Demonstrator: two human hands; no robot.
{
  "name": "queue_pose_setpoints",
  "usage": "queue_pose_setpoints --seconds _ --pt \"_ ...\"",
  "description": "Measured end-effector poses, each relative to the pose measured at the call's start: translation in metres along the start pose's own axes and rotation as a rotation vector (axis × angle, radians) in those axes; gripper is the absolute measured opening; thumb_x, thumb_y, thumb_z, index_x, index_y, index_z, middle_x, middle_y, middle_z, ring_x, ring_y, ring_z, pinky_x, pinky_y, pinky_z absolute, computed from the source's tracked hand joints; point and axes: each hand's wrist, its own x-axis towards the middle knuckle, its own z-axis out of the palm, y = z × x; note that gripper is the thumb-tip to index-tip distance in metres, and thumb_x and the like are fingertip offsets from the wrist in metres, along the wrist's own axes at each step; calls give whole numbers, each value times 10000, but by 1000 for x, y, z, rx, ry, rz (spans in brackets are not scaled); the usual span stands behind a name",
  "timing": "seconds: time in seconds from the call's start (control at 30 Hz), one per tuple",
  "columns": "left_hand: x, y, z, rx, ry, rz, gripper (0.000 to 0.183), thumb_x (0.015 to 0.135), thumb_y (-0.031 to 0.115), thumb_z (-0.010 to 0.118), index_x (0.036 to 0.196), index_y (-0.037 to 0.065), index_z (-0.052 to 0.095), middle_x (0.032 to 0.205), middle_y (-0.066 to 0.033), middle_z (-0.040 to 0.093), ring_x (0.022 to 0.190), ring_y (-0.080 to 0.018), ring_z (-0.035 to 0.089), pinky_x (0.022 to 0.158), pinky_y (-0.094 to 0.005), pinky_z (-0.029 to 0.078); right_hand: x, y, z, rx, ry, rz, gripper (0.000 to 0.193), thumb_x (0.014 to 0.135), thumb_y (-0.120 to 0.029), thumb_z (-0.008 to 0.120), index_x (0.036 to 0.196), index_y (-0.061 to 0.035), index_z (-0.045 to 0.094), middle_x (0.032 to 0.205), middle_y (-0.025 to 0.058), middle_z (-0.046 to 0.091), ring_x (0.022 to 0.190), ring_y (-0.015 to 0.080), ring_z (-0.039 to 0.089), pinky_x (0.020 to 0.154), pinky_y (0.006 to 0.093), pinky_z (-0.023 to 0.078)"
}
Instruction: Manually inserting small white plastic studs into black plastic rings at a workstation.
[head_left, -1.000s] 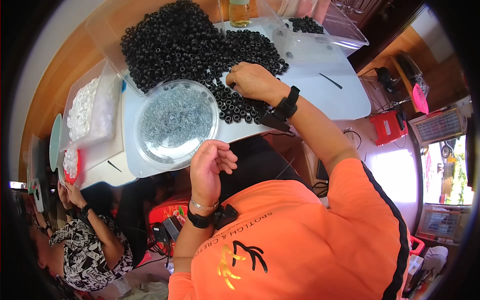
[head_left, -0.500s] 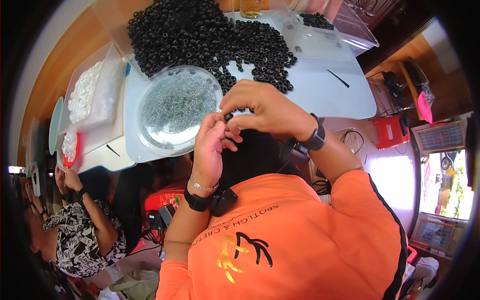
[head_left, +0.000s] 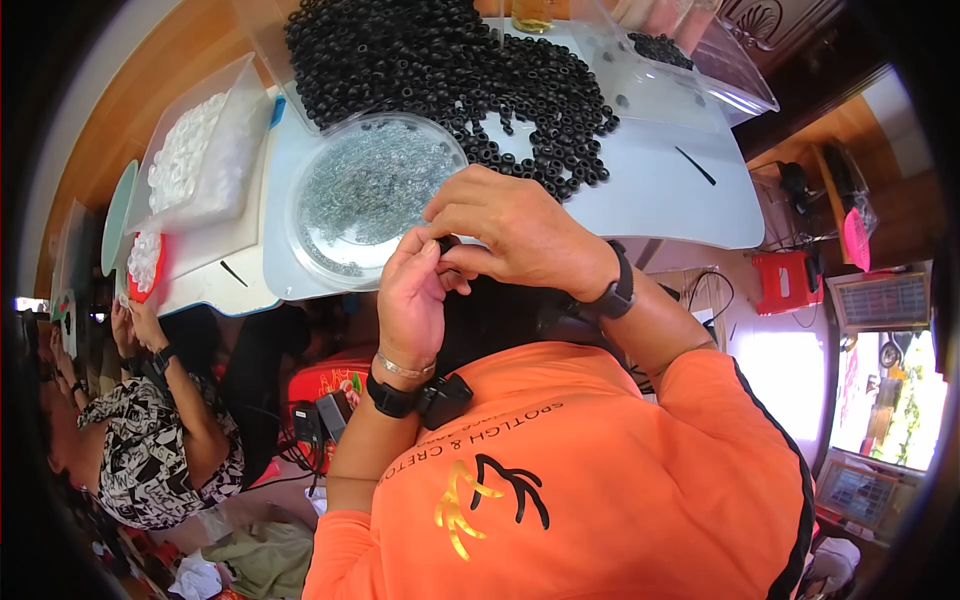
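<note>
In front of my chest both hands meet over the near edge of the table. My left hand (head_left: 412,300) points upward, its thumb and fingers pinched on a small black ring-shaped piece (head_left: 448,243). From the right, my right hand (head_left: 525,232) curls over, its thumb and fingers closed on the same piece; its palm is hidden. Just beyond the hands stands a round clear tray (head_left: 305,255) holding many tiny clear pieces, too small to name. Behind it spreads a large heap of black ring-shaped pieces (head_left: 410,75), some scattered toward my right hand.
To the left, a clear bin (head_left: 232,200) holds white pieces, beside a red dish (head_left: 141,292) and a green round lid or plate (head_left: 119,220). A thin black stick (head_left: 696,166) lies on the white table (head_left: 650,200) at right. A co-worker's hands (head_left: 138,322) work at far left.
My right fingers have closed in on my left fingertips. The black pieces visible under my right hand before are now hidden. The whole view has shifted slightly.
</note>
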Motion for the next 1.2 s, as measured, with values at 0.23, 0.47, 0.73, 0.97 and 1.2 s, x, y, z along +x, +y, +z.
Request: queue_pose_setpoints --seconds 0.23,0.47,0.73,0.97,1.2 --pt "-18 6 -17 33 18 3 274 960 208 431 1093 -16 515 863 -90 590 742 -184 587 645 -272 451 10 -3 6 70 -140 -86 226 786 -125 695 1006 -76 687 976 52 655 963 260 604 801 358 512" --pt "-38 15 -44 -82 159 137 196 954 185 476 978 -2 531 796 -77 560 676 -167 582 562 -249 456 46 17 45 -5 -200 37 114 801 -124 620 868 -60 688 836 84 637 868 270 605 733 403 487" --pt "-45 18 -49 -165 162 166 193 939 179 466 960 -6 517 776 -99 547 675 -203 579 543 -256 448 59 15 86 -382 -165 -90 83 734 -74 610 808 -57 643 818 76 599 838 267 606 694 369 510" --pt "-45 15 -48 -145 161 152 196 922 192 472 941 2 514 751 -98 544 662 -202 570 545 -266 445 49 23 81 -328 -153 -52 67 779 -102 612 822 -51 617 816 93 598 807 298 604 705 386 499" --pt "-41 17 -44 -99 196 123 216 948 219 449 925 8 491 737 -99 506 654 -210 521 575 -273 419 50 31 68 -50 -18 125 105 832 -135 611 856 -33 611 830 124 622 820 318 610 720 413 485"
